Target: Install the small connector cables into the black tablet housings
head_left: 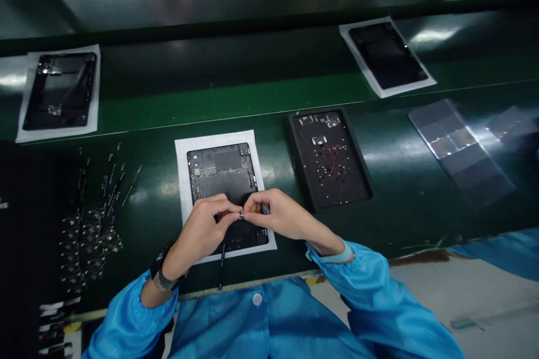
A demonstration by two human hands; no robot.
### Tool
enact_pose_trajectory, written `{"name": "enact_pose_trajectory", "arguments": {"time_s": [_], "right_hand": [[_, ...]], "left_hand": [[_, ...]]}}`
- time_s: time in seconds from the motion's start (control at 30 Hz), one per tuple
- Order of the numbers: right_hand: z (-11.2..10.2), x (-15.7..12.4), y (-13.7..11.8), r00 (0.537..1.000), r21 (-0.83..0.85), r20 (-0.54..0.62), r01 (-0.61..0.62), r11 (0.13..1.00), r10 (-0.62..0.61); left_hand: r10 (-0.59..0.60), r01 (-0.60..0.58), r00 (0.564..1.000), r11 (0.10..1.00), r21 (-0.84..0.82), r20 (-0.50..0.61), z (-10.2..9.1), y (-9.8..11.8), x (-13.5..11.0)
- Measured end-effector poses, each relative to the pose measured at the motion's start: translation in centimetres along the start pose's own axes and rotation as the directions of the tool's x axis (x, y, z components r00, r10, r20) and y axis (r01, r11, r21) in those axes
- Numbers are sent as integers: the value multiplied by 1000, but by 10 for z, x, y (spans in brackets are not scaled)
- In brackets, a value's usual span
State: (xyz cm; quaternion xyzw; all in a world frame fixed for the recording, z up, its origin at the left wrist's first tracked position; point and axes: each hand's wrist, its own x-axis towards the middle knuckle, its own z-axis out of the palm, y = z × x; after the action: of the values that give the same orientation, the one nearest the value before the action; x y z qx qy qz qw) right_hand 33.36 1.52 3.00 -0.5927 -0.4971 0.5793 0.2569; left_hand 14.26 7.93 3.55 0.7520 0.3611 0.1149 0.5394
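Observation:
An opened dark tablet (223, 176) lies on a white sheet (183, 151) on the green bench in front of me. Both hands hover over its lower half. My left hand (206, 230) and my right hand (278, 214) each pinch one end of a tiny metal part (242, 215) between thumb and forefinger. A thin dark flex cable (222, 263) hangs down from under the left hand toward the bench edge. The tablet's lower part is hidden by my hands.
A black tray (330, 160) with red-marked small parts lies to the right. Several loose flex cables (107, 185) lie at the left. Two more tablets on white sheets, one far left (59, 90), one far right (387, 56), sit on the belt. Shiny film sheets (458, 146) lie right.

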Motion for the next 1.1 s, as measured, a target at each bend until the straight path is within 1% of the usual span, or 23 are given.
{"name": "enact_pose_trajectory", "arguments": {"time_s": [0.07, 0.2, 0.27, 0.37, 0.6, 0.67, 0.73, 0.77, 0.8, 0.83, 0.87, 0.9, 0.93, 0.97, 1.0, 1.07, 1.1], "right_hand": [[-1, 0, -1, 1000, 13, 4, 1, 1000, -1], [-3, 1, -2, 998, 78, 59, 12, 997, -17], [-4, 1, -2, 996, 98, 79, 24, 995, -32], [-5, 1, 0, 995, 105, 84, 39, 994, -48], [-2, 2, 7, 993, 107, 96, 59, 993, -69], [-4, 2, 5, 991, 107, 101, 77, 991, -88], [-9, -1, 2, 987, 100, 74, 135, 986, -143], [-13, -4, 1, 983, 78, 22, 180, 981, -182], [-18, -8, 0, 973, 35, -60, 226, 974, -224], [-21, -12, 0, 952, -29, -158, 262, 965, -263], [-24, -17, 1, 922, -107, -248, 278, 955, -297], [-24, -22, 2, 897, -187, -307, 271, 944, -318], [-22, -26, 5, 887, -261, -327, 248, 933, -327], [-18, -30, 7, 892, -326, -317, 215, 920, -321], [-11, -32, 11, 906, -384, -297, 177, 906, -303], [6, -34, 17, 918, -472, -302, 90, 877, -257], [16, -33, 20, 910, -502, -335, 46, 864, -244]], "left_hand": [[-14, 14, 1000, 999, -30, 14, -2, -1, 1], [-68, 89, 990, 979, -182, 123, -7, -5, 5], [-80, 120, 984, 959, -256, 160, -9, -7, 6], [-98, 146, 981, 940, -308, 165, -9, -7, 6], [-112, 157, 981, 937, -311, 157, -4, -7, 7], [-119, 164, 980, 936, -311, 158, -5, -6, 7], [-135, 178, 979, 931, -319, 150, -12, -4, 5], [-145, 180, 981, 926, -333, 125, -17, -3, 3], [-155, 171, 985, 916, -363, 74, -23, -2, 1], [-162, 145, 987, 900, -412, -6, -30, -1, -1], [-169, 99, 980, 874, -476, -108, -37, 0, -4], [-178, 35, 961, 838, -545, -212, -44, 0, -6], [-188, -38, 934, 794, -606, -305, -50, 0, -8], [-201, -104, 905, 749, -654, -374, -54, 0, -9], [-215, -152, 883, 709, -688, -417, -57, -1, -10], [-239, -191, 865, 655, -731, -441, -58, -3, -9], [-248, -190, 865, 641, -744, -435, -57, -4, -7]]}}
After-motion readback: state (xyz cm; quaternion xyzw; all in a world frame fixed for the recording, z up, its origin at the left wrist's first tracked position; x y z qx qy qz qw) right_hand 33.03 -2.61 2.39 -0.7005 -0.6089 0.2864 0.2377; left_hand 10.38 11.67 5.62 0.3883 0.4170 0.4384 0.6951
